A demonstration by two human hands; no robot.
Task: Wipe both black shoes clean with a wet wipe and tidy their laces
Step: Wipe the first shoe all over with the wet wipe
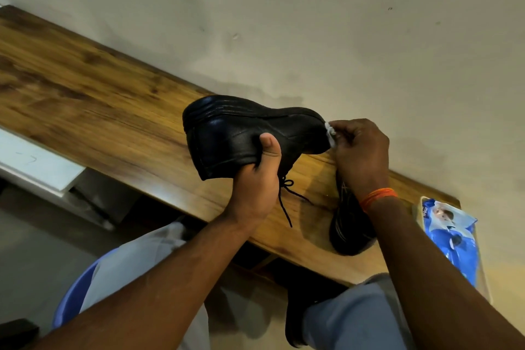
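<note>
— Where do we have the shoe?

— Our left hand [257, 179] holds one black shoe [244, 133] up above the wooden table [93, 94], thumb pressed on its side, laces [285, 199] dangling.

— And the wipe?

— Our right hand [359, 148] pinches the wet wipe [330, 133] against the shoe's toe end. The second shoe [350, 224] lies on the table beneath that wrist, seemingly on its side; the blue wipes pack [451, 239] sits beside it.

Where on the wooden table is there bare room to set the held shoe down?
The long stretch of table left of the held shoe, between wall and front edge, is bare. The right end is crowded: the second shoe lies under the right hand, with the wipes pack at the corner.
</note>
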